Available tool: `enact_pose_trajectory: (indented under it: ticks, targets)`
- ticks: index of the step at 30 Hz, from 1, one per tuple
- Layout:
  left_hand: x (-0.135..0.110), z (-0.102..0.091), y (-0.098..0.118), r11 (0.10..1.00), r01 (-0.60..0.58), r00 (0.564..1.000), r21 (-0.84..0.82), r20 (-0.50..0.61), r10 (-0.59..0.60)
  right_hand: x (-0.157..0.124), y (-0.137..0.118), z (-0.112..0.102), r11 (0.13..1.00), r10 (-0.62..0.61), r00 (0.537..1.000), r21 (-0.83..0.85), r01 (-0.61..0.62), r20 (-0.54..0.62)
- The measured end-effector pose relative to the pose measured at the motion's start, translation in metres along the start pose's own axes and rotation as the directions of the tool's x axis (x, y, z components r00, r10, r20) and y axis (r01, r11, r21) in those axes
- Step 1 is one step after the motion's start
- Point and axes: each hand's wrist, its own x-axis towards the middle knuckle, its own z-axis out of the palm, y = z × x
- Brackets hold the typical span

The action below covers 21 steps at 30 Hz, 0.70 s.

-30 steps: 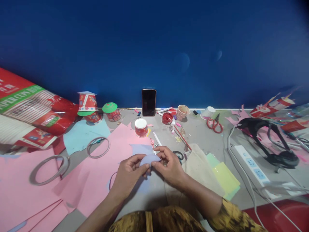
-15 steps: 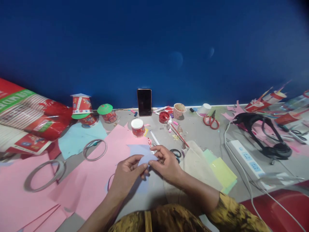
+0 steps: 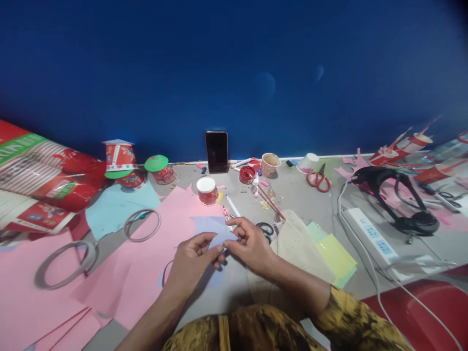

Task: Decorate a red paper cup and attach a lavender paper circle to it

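Note:
Between both hands is a small piece of light blue paper (image 3: 222,238), held just above the table. My left hand (image 3: 195,258) pinches its left side between thumb and fingers. On the other side, my right hand (image 3: 252,243) grips it with thumb and bent fingers. Behind the hands lies a larger light blue sheet (image 3: 209,223), partly on pink paper (image 3: 171,209). A white marker (image 3: 233,206) points away just beyond my right hand. Dark-handled scissors (image 3: 266,229) lie right of that hand, partly hidden. A red paper cup with a white top (image 3: 207,190) stands farther back.
A phone (image 3: 217,152) leans on the blue wall. Tape rings (image 3: 142,225) and a bag of paper cups (image 3: 47,175) are at left. Red-handled scissors (image 3: 318,181), a power strip (image 3: 371,238), a black headset (image 3: 402,200) and yellow paper (image 3: 335,253) are at right.
The view has shifted slightly, so the table items appear a little higher and farther left. Both hands keep nearly the same pinch on the light blue paper.

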Motion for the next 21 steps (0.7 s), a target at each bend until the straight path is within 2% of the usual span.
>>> enact_pose_trajectory:
  ticks: [11,15,18,21]
  targets:
    - [0.004,0.002,-0.009,0.999,-0.002,0.999,0.035,0.035,0.001,0.0,0.001,0.0,0.999,0.015,1.0,-0.042,-0.015,0.015]
    - [0.004,0.002,-0.012,0.998,-0.022,0.999,0.06,0.027,0.02,-0.002,0.0,0.0,1.0,-0.007,0.995,-0.028,0.009,0.096]
    - [0.003,0.002,-0.012,0.994,-0.047,0.999,0.094,0.021,0.046,-0.003,0.002,-0.002,0.994,-0.026,0.988,-0.103,0.042,0.153]
    - [0.0,0.001,-0.011,0.973,-0.115,0.993,0.202,0.016,0.114,-0.003,0.004,-0.003,0.972,-0.058,0.984,-0.214,0.094,0.17]
